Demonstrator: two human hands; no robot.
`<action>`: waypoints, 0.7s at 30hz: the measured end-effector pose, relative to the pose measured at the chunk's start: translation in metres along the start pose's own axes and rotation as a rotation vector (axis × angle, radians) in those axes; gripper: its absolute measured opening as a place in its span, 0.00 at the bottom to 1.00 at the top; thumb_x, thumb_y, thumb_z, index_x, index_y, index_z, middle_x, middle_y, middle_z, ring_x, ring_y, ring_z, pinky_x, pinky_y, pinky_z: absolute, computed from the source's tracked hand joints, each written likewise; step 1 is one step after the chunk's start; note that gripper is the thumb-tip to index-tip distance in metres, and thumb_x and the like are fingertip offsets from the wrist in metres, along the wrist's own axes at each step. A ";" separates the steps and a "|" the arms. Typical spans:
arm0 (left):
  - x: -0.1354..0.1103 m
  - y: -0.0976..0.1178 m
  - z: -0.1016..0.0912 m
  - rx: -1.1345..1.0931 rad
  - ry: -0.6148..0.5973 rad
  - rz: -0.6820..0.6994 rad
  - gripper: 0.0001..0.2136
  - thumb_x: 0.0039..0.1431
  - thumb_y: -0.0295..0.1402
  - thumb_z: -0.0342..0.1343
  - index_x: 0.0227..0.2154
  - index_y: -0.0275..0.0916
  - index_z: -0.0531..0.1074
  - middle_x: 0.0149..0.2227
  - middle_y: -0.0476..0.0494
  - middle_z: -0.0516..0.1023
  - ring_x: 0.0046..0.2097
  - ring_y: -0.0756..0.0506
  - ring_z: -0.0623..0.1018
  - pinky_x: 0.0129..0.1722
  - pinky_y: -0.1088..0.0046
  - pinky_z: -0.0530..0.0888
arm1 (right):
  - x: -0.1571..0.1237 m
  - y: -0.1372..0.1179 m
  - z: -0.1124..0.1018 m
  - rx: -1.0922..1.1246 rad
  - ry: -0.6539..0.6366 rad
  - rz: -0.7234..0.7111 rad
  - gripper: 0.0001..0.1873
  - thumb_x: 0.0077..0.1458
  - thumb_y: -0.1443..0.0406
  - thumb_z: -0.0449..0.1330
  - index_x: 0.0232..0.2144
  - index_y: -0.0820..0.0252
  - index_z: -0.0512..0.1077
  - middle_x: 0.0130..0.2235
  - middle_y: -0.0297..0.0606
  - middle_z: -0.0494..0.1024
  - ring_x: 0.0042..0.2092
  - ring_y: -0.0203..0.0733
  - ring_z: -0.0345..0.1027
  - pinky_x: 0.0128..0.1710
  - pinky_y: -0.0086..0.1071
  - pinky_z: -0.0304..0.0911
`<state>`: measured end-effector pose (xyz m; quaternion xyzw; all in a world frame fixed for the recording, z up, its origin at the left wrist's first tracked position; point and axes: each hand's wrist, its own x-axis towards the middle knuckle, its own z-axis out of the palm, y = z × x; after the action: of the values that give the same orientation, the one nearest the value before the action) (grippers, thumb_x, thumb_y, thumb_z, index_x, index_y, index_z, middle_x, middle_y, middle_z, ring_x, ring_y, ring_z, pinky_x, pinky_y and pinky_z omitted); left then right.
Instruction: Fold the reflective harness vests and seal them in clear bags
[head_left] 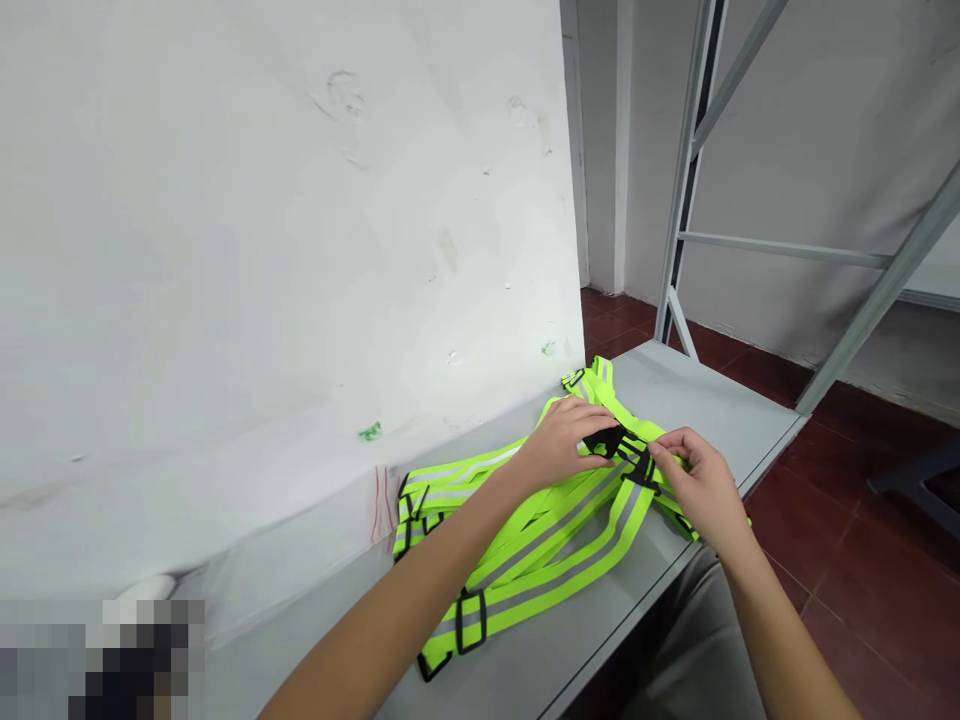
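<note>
A black plastic buckle (pixel 602 441) on neon-yellow straps with silver stripes (pixel 555 523) sits over the flat grey surface (pixel 750 410), gripped between the left hand's (pixel 564 442) thumb and fingers; the right hand (pixel 696 488) pinches its other end. Its halves seem unjoined; the straps lie loosely bundled.

Soft, diffuse light (blocky lower-left corner)

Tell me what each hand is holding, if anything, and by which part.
The left hand holds a black buckle by its left end, between thumb and fingers. The right hand pinches a black clip at its right side; the exact spot is hidden.
</note>
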<state>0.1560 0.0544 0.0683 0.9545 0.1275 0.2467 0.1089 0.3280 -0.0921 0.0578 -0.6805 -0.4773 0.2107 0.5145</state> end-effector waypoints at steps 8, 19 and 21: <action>0.003 0.003 0.001 0.005 -0.002 0.001 0.23 0.53 0.48 0.61 0.48 0.41 0.73 0.50 0.42 0.76 0.51 0.42 0.72 0.56 0.61 0.62 | 0.001 -0.002 -0.005 -0.013 0.007 0.000 0.17 0.54 0.50 0.57 0.30 0.59 0.71 0.30 0.38 0.78 0.29 0.41 0.68 0.28 0.31 0.59; 0.008 0.016 0.003 0.102 -0.041 0.011 0.20 0.53 0.46 0.61 0.46 0.42 0.73 0.49 0.44 0.77 0.50 0.42 0.71 0.57 0.59 0.59 | 0.005 -0.003 -0.003 0.012 -0.022 -0.007 0.12 0.54 0.55 0.57 0.30 0.57 0.70 0.34 0.38 0.79 0.36 0.44 0.72 0.34 0.32 0.62; 0.010 0.022 0.003 0.140 -0.067 0.032 0.17 0.56 0.42 0.60 0.47 0.42 0.72 0.48 0.45 0.77 0.50 0.42 0.71 0.60 0.56 0.54 | 0.007 -0.001 0.000 0.008 -0.014 -0.016 0.12 0.54 0.55 0.57 0.29 0.57 0.70 0.33 0.38 0.79 0.35 0.44 0.72 0.33 0.32 0.62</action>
<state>0.1702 0.0360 0.0759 0.9694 0.1255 0.2068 0.0424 0.3311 -0.0858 0.0601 -0.6733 -0.4853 0.2133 0.5155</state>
